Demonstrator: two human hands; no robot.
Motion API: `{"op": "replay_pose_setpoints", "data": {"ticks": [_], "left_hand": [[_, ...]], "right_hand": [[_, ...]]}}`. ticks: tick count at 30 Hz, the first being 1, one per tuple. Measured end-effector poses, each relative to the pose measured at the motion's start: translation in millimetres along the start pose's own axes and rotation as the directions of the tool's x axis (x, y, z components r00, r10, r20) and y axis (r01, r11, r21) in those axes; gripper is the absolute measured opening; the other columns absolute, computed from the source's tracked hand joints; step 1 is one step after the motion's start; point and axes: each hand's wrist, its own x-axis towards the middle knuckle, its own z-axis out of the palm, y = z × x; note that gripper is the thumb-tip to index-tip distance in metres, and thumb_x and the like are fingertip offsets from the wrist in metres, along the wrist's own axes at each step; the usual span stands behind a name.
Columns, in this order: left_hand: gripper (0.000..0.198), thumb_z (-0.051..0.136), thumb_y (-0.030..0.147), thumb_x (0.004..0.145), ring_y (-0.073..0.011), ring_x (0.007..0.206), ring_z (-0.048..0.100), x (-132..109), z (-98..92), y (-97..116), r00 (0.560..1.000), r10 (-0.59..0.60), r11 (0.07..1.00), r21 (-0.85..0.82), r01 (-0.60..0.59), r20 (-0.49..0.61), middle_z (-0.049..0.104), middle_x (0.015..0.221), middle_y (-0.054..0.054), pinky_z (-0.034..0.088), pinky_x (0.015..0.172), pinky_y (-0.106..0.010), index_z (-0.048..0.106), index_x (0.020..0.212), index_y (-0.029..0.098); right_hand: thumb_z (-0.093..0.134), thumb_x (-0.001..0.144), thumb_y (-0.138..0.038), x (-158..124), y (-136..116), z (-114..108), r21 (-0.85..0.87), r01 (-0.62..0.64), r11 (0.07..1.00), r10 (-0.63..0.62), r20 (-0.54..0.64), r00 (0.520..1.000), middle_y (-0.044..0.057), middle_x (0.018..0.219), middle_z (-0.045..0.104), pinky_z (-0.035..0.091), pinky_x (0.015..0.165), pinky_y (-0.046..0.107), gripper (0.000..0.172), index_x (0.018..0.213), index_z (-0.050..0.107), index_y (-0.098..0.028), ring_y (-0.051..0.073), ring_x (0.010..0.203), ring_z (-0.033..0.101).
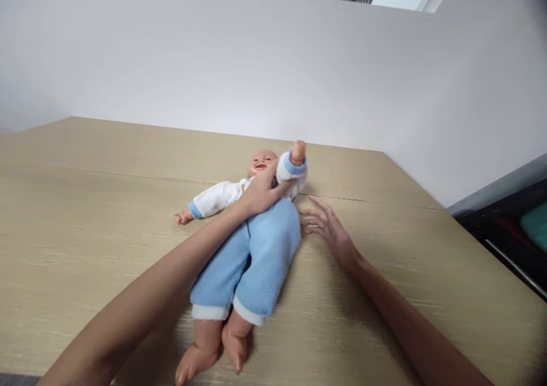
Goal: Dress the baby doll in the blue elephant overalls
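Observation:
A baby doll (273, 243) lies on its back on the wooden table, feet toward me. It wears light blue trousers and a white top with blue cuffs. Across its chest reaches my left hand (261, 193), closed around the upper part of the doll's raised arm (292, 172); some of the fingertips are hidden behind the sleeve. The doll's other arm (213, 199) stretches out to the left on the tabletop. Just right of the doll's hip is my right hand (327, 226), its fingers spread and slightly curved, holding nothing.
The wooden table (106, 215) spreads wide under the doll, with a seam running across it. Behind it rises a white wall (239, 61), with an opening at the top. A dark object (508, 226) with a teal patch stands beyond the table's right edge.

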Motion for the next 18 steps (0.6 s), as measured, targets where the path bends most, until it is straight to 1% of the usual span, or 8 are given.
{"op": "replay_pose_setpoints", "data": {"ticks": [2, 4, 6, 8, 10, 14, 16, 18], "left_hand": [[0.054, 0.063, 0.042, 0.101, -0.0359, 0.136, 0.064, -0.2, 7.1, 5.9, 0.979, 0.1, 0.987, 0.107, -0.12, 0.175, 0.069, 0.147, -0.015, 0.048, 0.12, -0.053, 0.057, 0.149, 0.021], [0.057, 0.062, 0.042, 0.101, -0.0362, 0.137, 0.063, -3.7, 10.4, 13.0, 0.94, 0.109, 0.959, 0.216, -0.186, 0.323, 0.068, 0.146, -0.015, 0.048, 0.119, -0.054, 0.055, 0.155, 0.024], [0.058, 0.061, 0.046, 0.103, -0.0368, 0.14, 0.06, -11.0, 8.0, 19.5, 0.926, 0.079, 0.922, 0.326, -0.209, 0.37, 0.066, 0.147, -0.016, 0.046, 0.121, -0.056, 0.053, 0.157, 0.026], [0.052, 0.058, 0.047, 0.106, -0.0361, 0.142, 0.057, -22.2, -1.6, 22.2, 0.948, 0.069, 0.894, 0.401, -0.197, 0.31, 0.064, 0.149, -0.016, 0.044, 0.122, -0.056, 0.056, 0.153, 0.024], [0.041, 0.056, 0.044, 0.108, -0.0339, 0.139, 0.058, -37.9, -18.1, 18.6, 0.98, 0.061, 0.89, 0.434, -0.14, 0.191, 0.065, 0.145, -0.015, 0.044, 0.12, -0.053, 0.063, 0.142, 0.022], [0.026, 0.052, 0.041, 0.109, -0.0286, 0.116, 0.063, -80.4, -60.5, -4.7, 0.996, -0.02, 0.897, 0.438, 0.054, -0.082, 0.071, 0.121, -0.011, 0.049, 0.106, -0.046, 0.064, 0.119, 0.021], [0.027, 0.048, 0.042, 0.111, -0.0288, 0.11, 0.062, -101.3, -77.7, -15.5, 0.992, -0.07, 0.856, 0.504, 0.111, -0.1, 0.07, 0.114, -0.01, 0.047, 0.102, -0.047, 0.063, 0.113, 0.021], [0.03, 0.043, 0.044, 0.112, -0.0303, 0.111, 0.06, -116.4, -88.2, -20.2, 0.995, -0.099, 0.809, 0.58, 0.095, -0.026, 0.071, 0.116, -0.01, 0.043, 0.103, -0.05, 0.063, 0.111, 0.021]], "right_hand": [[0.038, 0.103, -0.078, 3.3, -4.8, -5.3, 0.13, -0.074, 0.989, 0.071, 0.033, 0.997, 0.015, 0.14, 0.071, 0.059, 0.095, 0.046, 0.073, 0.161, 0.044, -0.033, 0.029, 0.108, 0.075], [0.027, 0.103, -0.079, 5.7, -9.5, -9.7, 0.247, -0.147, 0.958, 0.131, 0.081, 0.988, 0.016, 0.147, 0.07, 0.057, 0.102, 0.052, 0.076, 0.16, 0.047, -0.033, 0.031, 0.115, 0.076], [0.021, 0.103, -0.079, 7.0, -12.9, -13.9, 0.377, -0.215, 0.901, 0.184, 0.118, 0.976, 0.019, 0.15, 0.069, 0.055, 0.107, 0.056, 0.08, 0.153, 0.058, -0.028, 0.033, 0.119, 0.076], [0.023, 0.105, -0.077, 7.2, -14.7, -18.0, 0.508, -0.28, 0.815, 0.255, 0.12, 0.959, 0.022, 0.15, 0.069, 0.053, 0.111, 0.056, 0.08, 0.141, 0.068, -0.022, 0.034, 0.121, 0.077], [0.023, 0.108, -0.073, 6.8, -15.5, -21.5, 0.596, -0.323, 0.735, 0.333, 0.097, 0.938, 0.023, 0.144, 0.073, 0.053, 0.113, 0.055, 0.079, 0.134, 0.072, -0.018, 0.033, 0.12, 0.078], [0.02, 0.113, -0.064, 6.8, -16.5, -23.8, 0.672, -0.363, 0.645, 0.414, 0.092, 0.906, 0.019, 0.132, 0.08, 0.056, 0.116, 0.055, 0.074, 0.142, 0.067, -0.015, 0.03, 0.125, 0.077], [0.023, 0.113, -0.061, 7.5, -16.8, -23.2, 0.699, -0.374, 0.609, 0.423, 0.113, 0.899, 0.017, 0.13, 0.081, 0.057, 0.116, 0.055, 0.069, 0.147, 0.064, -0.017, 0.029, 0.127, 0.076], [0.025, 0.114, -0.059, 8.6, -16.7, -22.5, 0.707, -0.378, 0.598, 0.425, 0.12, 0.897, 0.015, 0.127, 0.083, 0.058, 0.116, 0.056, 0.066, 0.149, 0.063, -0.019, 0.029, 0.127, 0.076]]}}
